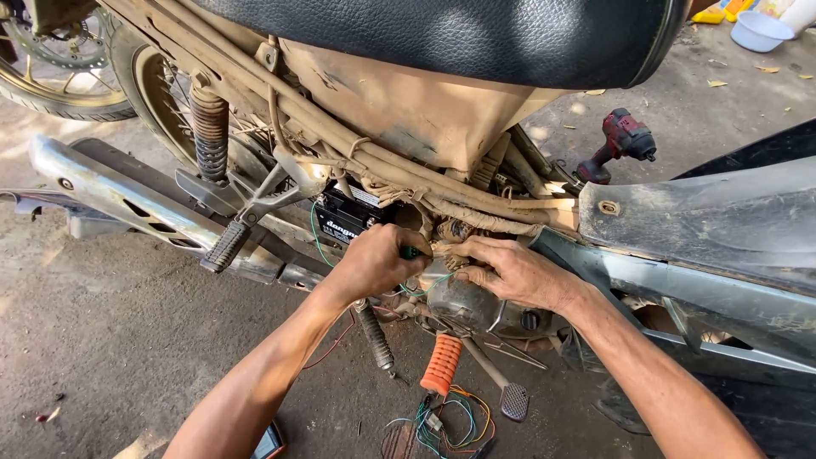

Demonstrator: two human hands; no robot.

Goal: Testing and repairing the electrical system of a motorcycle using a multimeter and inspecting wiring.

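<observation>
Left hand (374,262) fist closed around a green-handled tool (410,252), right hand (510,270) fingers pinching a dusty wire bundle (449,251) beneath the motorcycle frame (399,166), battery (347,218) just left, orange kick-starter (441,364) below.

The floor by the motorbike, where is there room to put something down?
Bare floor lies left of the left arm, below the exhaust. More lies between the seat and the drill. It is crowded by the orange peg and loose wires.
</observation>
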